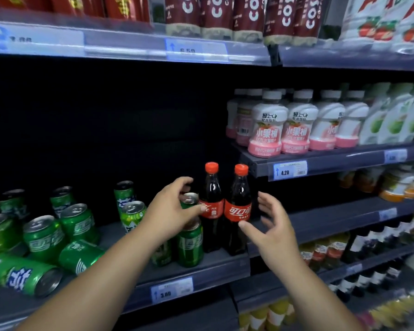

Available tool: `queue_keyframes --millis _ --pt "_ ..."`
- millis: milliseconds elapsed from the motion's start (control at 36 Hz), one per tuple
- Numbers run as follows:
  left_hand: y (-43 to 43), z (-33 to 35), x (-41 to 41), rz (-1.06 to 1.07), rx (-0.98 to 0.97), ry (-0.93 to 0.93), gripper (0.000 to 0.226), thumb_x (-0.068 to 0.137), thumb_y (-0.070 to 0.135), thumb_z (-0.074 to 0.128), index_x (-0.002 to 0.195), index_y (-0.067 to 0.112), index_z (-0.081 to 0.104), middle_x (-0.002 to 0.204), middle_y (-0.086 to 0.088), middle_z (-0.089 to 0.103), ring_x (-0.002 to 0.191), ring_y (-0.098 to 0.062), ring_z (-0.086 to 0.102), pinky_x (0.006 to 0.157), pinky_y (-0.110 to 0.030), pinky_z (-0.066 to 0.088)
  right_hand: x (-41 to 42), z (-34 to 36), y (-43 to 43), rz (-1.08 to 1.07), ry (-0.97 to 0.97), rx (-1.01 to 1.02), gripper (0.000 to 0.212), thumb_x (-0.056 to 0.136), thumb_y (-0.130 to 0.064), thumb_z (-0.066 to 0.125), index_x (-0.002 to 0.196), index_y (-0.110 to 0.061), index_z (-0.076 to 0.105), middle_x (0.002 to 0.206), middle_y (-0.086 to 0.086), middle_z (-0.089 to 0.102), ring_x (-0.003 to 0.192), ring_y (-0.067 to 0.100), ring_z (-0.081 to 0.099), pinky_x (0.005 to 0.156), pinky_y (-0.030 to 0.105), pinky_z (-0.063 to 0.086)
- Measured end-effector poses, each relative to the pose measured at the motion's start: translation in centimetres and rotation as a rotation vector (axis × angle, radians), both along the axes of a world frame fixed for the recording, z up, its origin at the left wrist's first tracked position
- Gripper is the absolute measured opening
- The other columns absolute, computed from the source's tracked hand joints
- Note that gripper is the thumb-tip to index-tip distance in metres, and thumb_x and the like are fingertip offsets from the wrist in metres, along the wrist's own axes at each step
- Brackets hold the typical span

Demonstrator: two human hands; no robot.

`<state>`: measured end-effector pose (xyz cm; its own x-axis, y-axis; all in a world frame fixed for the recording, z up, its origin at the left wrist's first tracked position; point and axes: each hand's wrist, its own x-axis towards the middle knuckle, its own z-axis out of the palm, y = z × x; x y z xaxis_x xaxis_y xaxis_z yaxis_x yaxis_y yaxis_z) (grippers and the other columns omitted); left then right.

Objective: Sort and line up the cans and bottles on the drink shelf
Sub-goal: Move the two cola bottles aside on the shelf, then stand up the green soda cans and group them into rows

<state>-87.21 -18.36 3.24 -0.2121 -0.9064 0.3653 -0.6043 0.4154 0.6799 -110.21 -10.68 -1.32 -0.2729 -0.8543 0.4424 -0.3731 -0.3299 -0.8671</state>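
Two cola bottles with red caps stand side by side at the right end of the drink shelf (pixel 215 271): the left bottle (pixel 211 199) and the right bottle (pixel 240 204). My left hand (pixel 175 206) reaches over green cans (pixel 189 244), its fingertips touching the left bottle's red label. My right hand (pixel 270 225) hovers spread just right of the right bottle, thumb near its label, holding nothing. Several green cans (pixel 43 237) crowd the shelf's left part, some upright; one can (pixel 22 274) lies on its side near the front edge.
A higher shelf to the right carries pink and white juice bottles (pixel 268 125). Dark red bottles (pixel 215 15) line the top shelf. Lower right shelves hold dark bottles (pixel 368 244) and yellow ones. The back of the drink shelf is dark.
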Motion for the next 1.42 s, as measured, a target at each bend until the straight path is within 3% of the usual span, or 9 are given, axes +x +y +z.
queue_keyframes --millis 139,250,389,500,694,861,1028,1194,1417 --pt "1.4 -0.1 3.4 0.02 -0.043 0.018 0.033 0.077 0.026 0.083 0.104 0.034 0.065 0.108 0.011 0.066 0.098 0.006 0.058 0.076 0.002 0.035 4.1 3.1 1.7 0.057 0.124 -0.144 0.064 0.079 -0.024 0.084 0.125 -0.053 0.049 0.132 -0.025 0.052 0.126 -0.005 0.05 0.105 0.025 0.044" --pt "3.0 -0.6 8.6 0.067 -0.083 0.067 0.034 0.076 0.025 0.084 0.099 0.039 0.063 0.104 0.012 0.068 0.098 0.002 0.062 0.086 -0.012 0.045 9.8 3.7 1.9 0.187 0.122 -0.116 0.062 0.071 -0.043 0.078 0.124 -0.06 0.05 0.13 -0.026 0.055 0.127 0.003 0.053 0.106 0.035 0.047" --pt "6.9 -1.4 18.2 0.166 -0.081 0.123 0.039 0.077 0.019 0.083 0.092 0.047 0.06 0.101 0.018 0.069 0.095 -0.001 0.066 0.09 -0.02 0.05 19.0 2.4 2.0 0.355 0.148 -0.044 0.065 0.078 -0.027 0.085 0.12 -0.063 0.049 0.134 -0.023 0.053 0.125 -0.005 0.05 0.104 0.03 0.047" --pt "11.0 -2.0 26.8 0.267 -0.048 0.131 0.039 0.078 0.02 0.083 0.094 0.047 0.06 0.103 0.017 0.068 0.095 0.001 0.065 0.086 -0.019 0.049 27.8 1.2 2.9 0.441 0.165 0.006 0.062 0.068 -0.045 0.08 0.118 -0.065 0.049 0.132 -0.024 0.054 0.122 -0.006 0.052 0.1 0.029 0.047" --pt "18.7 -3.2 41.4 0.381 0.005 0.06 0.035 0.079 0.027 0.081 0.108 0.036 0.064 0.105 0.016 0.067 0.096 0.008 0.061 0.086 -0.01 0.046 42.3 -0.5 5.8 0.517 0.218 0.069 0.054 0.067 -0.047 0.078 0.111 -0.064 0.052 0.128 -0.022 0.059 0.119 0.003 0.057 0.1 0.031 0.048" --pt "24.5 -4.5 51.8 0.482 0.087 0.027 0.041 0.083 0.033 0.078 0.12 0.035 0.063 0.117 0.017 0.064 0.107 0.004 0.059 0.092 -0.023 0.049 53.0 -1.4 8.7 0.635 0.288 0.166 0.058 0.082 -0.034 0.081 0.13 -0.047 0.051 0.138 -0.016 0.053 0.129 0.004 0.05 0.105 0.035 0.045" --pt "26.8 -4.7 58.2 0.549 0.117 0.046 0.04 0.082 0.033 0.078 0.114 0.044 0.058 0.115 0.022 0.062 0.109 0.008 0.055 0.094 -0.029 0.051 60.1 -1.6 9.9 0.709 0.29 0.228 0.056 0.084 -0.029 0.08 0.133 -0.04 0.054 0.137 -0.016 0.052 0.125 0.0 0.048 0.101 0.025 0.043" --pt "25.9 -5.3 63.2 0.561 0.142 0.045 0.049 0.082 0.039 0.077 0.126 0.042 0.058 0.124 0.023 0.059 0.115 0.01 0.053 0.095 -0.028 0.051 65.6 -2.0 8.4 0.801 0.311 0.248 0.057 0.083 -0.034 0.081 0.128 -0.05 0.05 0.14 -0.017 0.052 0.131 0.002 0.047 0.109 0.036 0.045" --pt "23.6 -7.0 68.5 0.621 0.191 -0.089 0.055 0.083 0.043 0.075 0.133 0.043 0.054 0.128 0.023 0.054 0.119 0.006 0.051 0.094 -0.023 0.049 71.6 -3.4 4.7 0.871 0.423 0.254 0.059 0.081 -0.041 0.08 0.131 -0.05 0.05 0.141 -0.017 0.05 0.131 0.004 0.048 0.106 0.032 0.045"
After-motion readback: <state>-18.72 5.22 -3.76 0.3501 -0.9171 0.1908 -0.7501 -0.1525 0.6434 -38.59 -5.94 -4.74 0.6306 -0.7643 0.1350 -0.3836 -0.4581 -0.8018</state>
